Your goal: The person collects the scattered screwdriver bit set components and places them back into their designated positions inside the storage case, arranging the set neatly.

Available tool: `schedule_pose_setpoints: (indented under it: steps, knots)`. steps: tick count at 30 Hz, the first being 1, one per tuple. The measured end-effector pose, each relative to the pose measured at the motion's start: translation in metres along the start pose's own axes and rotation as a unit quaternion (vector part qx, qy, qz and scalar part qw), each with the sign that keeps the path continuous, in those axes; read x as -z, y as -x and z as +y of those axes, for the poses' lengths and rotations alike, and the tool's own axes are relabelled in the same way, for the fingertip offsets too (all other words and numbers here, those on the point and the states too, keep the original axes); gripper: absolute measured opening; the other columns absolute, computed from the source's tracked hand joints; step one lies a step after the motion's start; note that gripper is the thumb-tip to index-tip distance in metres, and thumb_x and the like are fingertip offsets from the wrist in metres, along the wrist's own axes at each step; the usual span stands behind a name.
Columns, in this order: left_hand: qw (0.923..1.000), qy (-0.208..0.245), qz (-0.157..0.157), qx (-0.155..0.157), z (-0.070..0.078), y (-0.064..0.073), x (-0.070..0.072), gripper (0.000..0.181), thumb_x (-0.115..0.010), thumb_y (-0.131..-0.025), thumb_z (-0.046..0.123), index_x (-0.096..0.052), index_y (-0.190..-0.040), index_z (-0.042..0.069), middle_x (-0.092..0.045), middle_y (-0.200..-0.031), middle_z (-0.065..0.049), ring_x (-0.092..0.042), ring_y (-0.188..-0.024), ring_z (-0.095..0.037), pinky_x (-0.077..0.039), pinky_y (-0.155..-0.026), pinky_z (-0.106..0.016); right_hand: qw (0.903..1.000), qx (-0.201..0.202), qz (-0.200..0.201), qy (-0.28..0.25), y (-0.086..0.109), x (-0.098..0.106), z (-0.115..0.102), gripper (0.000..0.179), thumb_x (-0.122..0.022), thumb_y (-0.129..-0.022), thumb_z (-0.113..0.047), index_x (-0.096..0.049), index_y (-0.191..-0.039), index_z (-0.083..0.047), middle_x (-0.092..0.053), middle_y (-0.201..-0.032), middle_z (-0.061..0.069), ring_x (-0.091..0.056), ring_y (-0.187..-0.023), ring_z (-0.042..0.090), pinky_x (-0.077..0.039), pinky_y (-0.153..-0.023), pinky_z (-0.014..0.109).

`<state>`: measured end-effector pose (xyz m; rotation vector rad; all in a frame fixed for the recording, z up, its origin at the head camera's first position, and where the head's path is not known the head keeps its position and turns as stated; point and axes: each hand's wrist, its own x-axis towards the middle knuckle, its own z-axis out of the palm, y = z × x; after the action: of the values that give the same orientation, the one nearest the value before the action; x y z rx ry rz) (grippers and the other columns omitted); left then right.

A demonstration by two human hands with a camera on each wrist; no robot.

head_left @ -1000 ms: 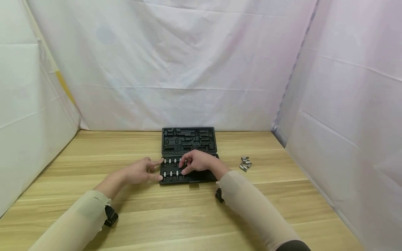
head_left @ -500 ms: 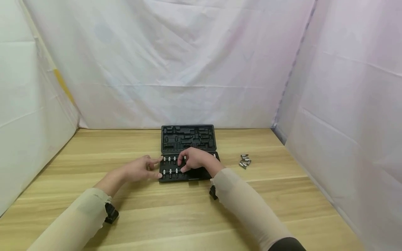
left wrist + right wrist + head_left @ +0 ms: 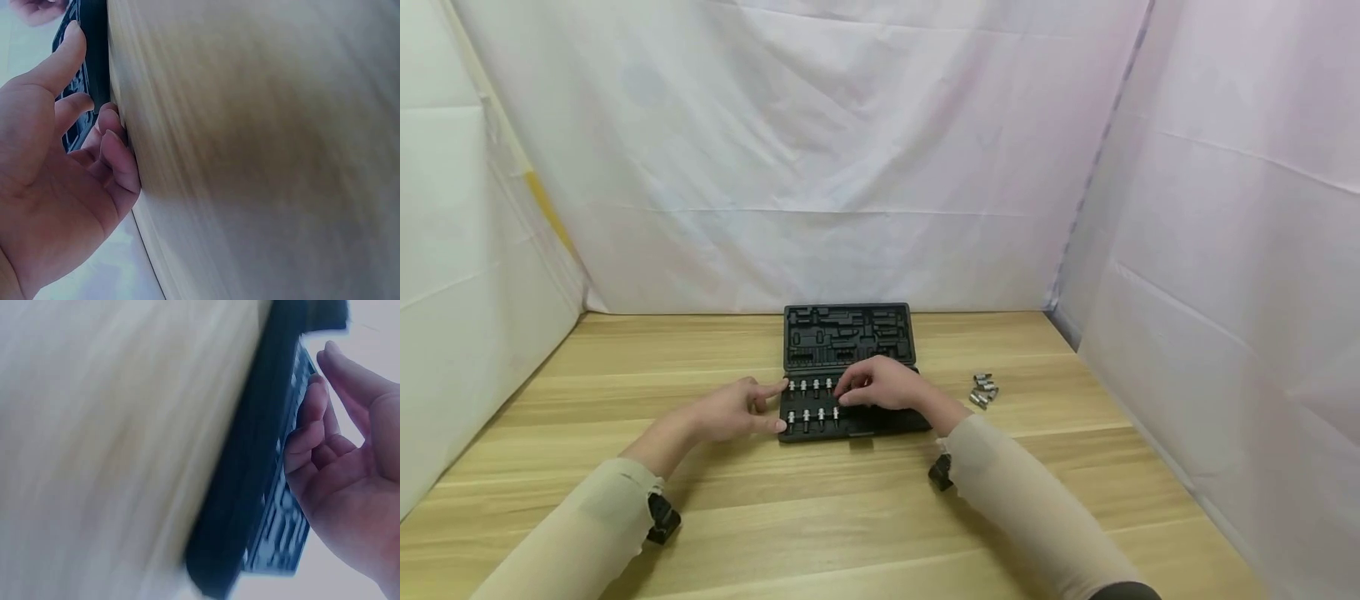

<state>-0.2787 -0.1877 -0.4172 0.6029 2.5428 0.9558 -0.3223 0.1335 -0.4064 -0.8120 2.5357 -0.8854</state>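
A black tool case (image 3: 814, 436) lies open on the wooden table, its moulded lid (image 3: 850, 337) tipped back. Two rows of bit sockets (image 3: 807, 420), silver with dark tips, stand in the left part of its lower half. My left hand (image 3: 733, 410) rests at the case's left edge, thumb at the near corner and index finger farther back; in the left wrist view its other fingers bend in beside the case's side. My right hand (image 3: 886, 385) is over the case's right part, hiding much of it. No object shows between its separated thumb (image 3: 350, 375) and fingers.
A small pile of loose bit sockets (image 3: 983, 390) lies on the table (image 3: 805, 517) to the right of the case. White sheeting (image 3: 820, 150) hangs behind the table and along both sides.
My right hand has lifted off the front row of bit sockets and moved right, uncovering the fourth one there. My left hand stays at the case's left edge.
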Motion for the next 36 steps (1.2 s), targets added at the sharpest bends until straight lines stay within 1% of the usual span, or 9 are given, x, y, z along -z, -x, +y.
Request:
schedule_pose_setpoints:
  steps: [4, 7, 12, 15, 22, 28, 30, 32, 36]
  knots:
    - [1.0000, 0.003, -0.003, 0.005, 0.002, 0.000, 0.000, 0.088, -0.083, -0.097, 0.038, -0.040, -0.169, 0.011, -0.052, -0.106, -0.011, -0.048, -0.088, -0.022, -0.048, -0.074, -0.033, 0.9990, -0.014, 0.040, -0.016, 0.022, 0.022, 0.020, 0.020, -0.073, -0.108, -0.033, -0.081, -0.123, -0.022, -0.077, -0.115, -0.004, -0.070, -0.096, 0.015, -0.058, -0.083, 0.035]
    - [1.0000, 0.001, -0.002, 0.008, 0.003, -0.001, 0.000, 0.088, -0.083, -0.097, 0.038, -0.040, -0.169, 0.011, -0.052, -0.106, -0.011, -0.048, -0.089, -0.022, -0.048, -0.075, -0.034, 0.9968, -0.034, 0.069, -0.025, 0.040, 0.043, 0.042, 0.024, -0.073, -0.108, -0.035, -0.081, -0.126, -0.021, -0.078, -0.118, -0.001, -0.070, -0.101, 0.021, -0.058, -0.085, 0.038]
    - [1.0000, -0.008, 0.002, 0.005, 0.002, -0.002, 0.000, 0.087, -0.084, -0.097, 0.038, -0.041, -0.169, 0.011, -0.053, -0.107, -0.012, -0.049, -0.090, -0.022, -0.048, -0.076, -0.035, 0.9908, -0.062, 0.120, 0.001, 0.070, 0.075, 0.085, 0.033, -0.071, -0.108, -0.040, -0.079, -0.130, -0.017, -0.077, -0.123, 0.003, -0.069, -0.108, 0.023, -0.057, -0.091, 0.042]
    - [1.0000, -0.005, 0.001, 0.005, 0.003, -0.001, 0.000, 0.087, -0.084, -0.097, 0.037, -0.041, -0.169, 0.010, -0.053, -0.106, -0.012, -0.049, -0.090, -0.022, -0.048, -0.075, -0.034, 0.9876, -0.082, 0.133, 0.016, 0.086, 0.091, 0.108, 0.037, -0.071, -0.108, -0.039, -0.077, -0.135, -0.014, -0.076, -0.128, 0.006, -0.067, -0.112, 0.024, -0.056, -0.095, 0.043]
    - [1.0000, -0.005, 0.002, 0.007, 0.004, 0.000, 0.000, 0.088, -0.084, -0.097, 0.037, -0.041, -0.169, 0.010, -0.052, -0.105, -0.012, -0.049, -0.089, -0.022, -0.048, -0.075, -0.034, 0.9869, -0.098, 0.119, 0.047, 0.106, 0.115, 0.145, 0.027, -0.072, -0.107, -0.026, -0.081, -0.129, -0.013, -0.080, -0.123, 0.007, -0.067, -0.109, 0.023, -0.052, -0.094, 0.039]
    - [1.0000, -0.002, 0.003, 0.009, 0.003, 0.001, -0.001, 0.087, -0.084, -0.098, 0.037, -0.041, -0.169, 0.011, -0.052, -0.106, -0.012, -0.048, -0.089, -0.022, -0.047, -0.074, -0.035, 0.9873, -0.109, 0.095, 0.067, 0.113, 0.118, 0.156, 0.021, -0.072, -0.106, -0.021, -0.084, -0.123, -0.015, -0.078, -0.134, 0.012, -0.068, -0.127, 0.034, -0.052, -0.109, 0.052]
    - [0.9999, -0.001, 0.003, 0.010, 0.003, 0.001, -0.001, 0.087, -0.084, -0.098, 0.037, -0.041, -0.169, 0.011, -0.052, -0.106, -0.012, -0.049, -0.089, -0.022, -0.048, -0.075, -0.035, 0.9870, -0.116, 0.087, 0.069, 0.114, 0.118, 0.158, 0.021, -0.072, -0.106, -0.020, -0.085, -0.122, -0.016, -0.078, -0.135, 0.012, -0.067, -0.130, 0.034, -0.050, -0.110, 0.052]
    - [1.0000, -0.001, 0.003, 0.009, 0.003, 0.001, -0.001, 0.088, -0.084, -0.097, 0.037, -0.040, -0.169, 0.011, -0.052, -0.106, -0.012, -0.049, -0.089, -0.023, -0.047, -0.076, -0.035, 0.9866, -0.126, 0.082, 0.064, 0.114, 0.118, 0.159, 0.021, -0.072, -0.106, -0.020, -0.085, -0.122, -0.016, -0.078, -0.134, 0.011, -0.067, -0.123, 0.030, -0.051, -0.104, 0.047]
    - [1.0000, 0.001, 0.004, 0.008, 0.002, 0.001, -0.001, 0.088, -0.084, -0.097, 0.037, -0.040, -0.169, 0.011, -0.052, -0.106, -0.011, -0.048, -0.090, -0.022, -0.047, -0.077, -0.036, 0.9854, -0.138, 0.078, 0.063, 0.113, 0.119, 0.160, 0.021, -0.073, -0.106, -0.021, -0.085, -0.122, -0.016, -0.079, -0.125, 0.009, -0.062, -0.099, 0.020, -0.049, -0.087, 0.034]
